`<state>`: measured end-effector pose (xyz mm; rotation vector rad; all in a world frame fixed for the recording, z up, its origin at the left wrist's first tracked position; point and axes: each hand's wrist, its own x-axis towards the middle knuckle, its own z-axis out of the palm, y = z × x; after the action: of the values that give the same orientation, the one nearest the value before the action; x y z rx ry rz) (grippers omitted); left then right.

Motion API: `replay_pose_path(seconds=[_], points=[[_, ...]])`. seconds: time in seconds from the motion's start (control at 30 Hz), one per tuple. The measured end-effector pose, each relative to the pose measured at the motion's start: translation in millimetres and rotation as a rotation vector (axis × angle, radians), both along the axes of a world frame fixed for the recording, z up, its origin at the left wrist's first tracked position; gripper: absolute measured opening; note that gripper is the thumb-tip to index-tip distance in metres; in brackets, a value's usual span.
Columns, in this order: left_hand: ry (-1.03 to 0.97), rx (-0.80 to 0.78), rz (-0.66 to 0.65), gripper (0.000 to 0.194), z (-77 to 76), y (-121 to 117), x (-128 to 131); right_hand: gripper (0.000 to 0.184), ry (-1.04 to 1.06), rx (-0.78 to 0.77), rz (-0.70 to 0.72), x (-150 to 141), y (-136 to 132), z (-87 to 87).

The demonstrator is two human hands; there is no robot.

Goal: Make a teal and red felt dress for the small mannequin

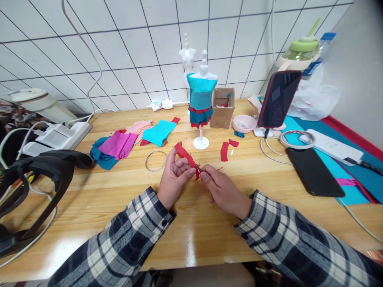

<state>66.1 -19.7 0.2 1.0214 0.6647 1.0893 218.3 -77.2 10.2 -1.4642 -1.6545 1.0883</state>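
A person in plaid sleeves works over a wooden table, a red strip of cloth or paper raised between the two hands. The left hand is partly closed, its thumb and fingers gripping the strip, which slants down toward the right hand. That hand is closed in a pinch around a small metal tool, whose tip meets the strip's lower end; the fingers hide too much of the tool to tell its kind. Just beside the left hand lies a thin ring; beyond the right are red scraps. Behind the hands, a white dress form stands upright in a blue dress with red-edged ruffles, near a cardboard box and a pink bowl. Turquoise and magenta pieces lie at left, while a propped phone stands at right, above a black phone lying flat.
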Motion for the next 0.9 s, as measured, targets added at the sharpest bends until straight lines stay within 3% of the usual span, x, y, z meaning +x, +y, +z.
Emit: replay_pose_path(seconds=[0.17, 0.9], points=[[-0.015, -0.030, 0.035, 0.071, -1.5, 1.8, -1.5, 0.027, -0.008, -0.001, 0.021, 0.8, 0.3, 0.2], [0.094, 0.034, 0.041, 0.078, -1.3, -0.3, -0.1, 0.024, -0.014, -0.004, 0.034, 0.6, 0.0, 0.2]])
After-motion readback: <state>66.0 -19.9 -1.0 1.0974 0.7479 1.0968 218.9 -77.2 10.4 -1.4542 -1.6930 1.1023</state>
